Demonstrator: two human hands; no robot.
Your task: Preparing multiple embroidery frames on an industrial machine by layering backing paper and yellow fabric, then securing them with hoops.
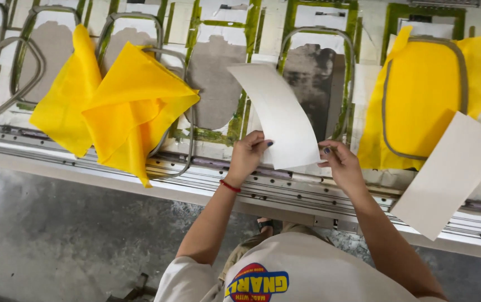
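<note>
A curved white backing sheet [282, 112] is held up over an empty grey hoop frame [319, 61] on the machine bed. My left hand [247, 155] pinches its lower left edge. My right hand [341, 165] grips its lower right corner. The sheet bows upward and away from me, and it covers part of the hoop's opening. A red band circles my left wrist.
Loose yellow cloths [123, 106] lie over hoops at the left. A yellow cloth clamped in a hoop [425, 95] sits at the right, with another white sheet [447, 173] on its lower edge. A metal rail [140, 168] runs along the near edge, above a grey floor.
</note>
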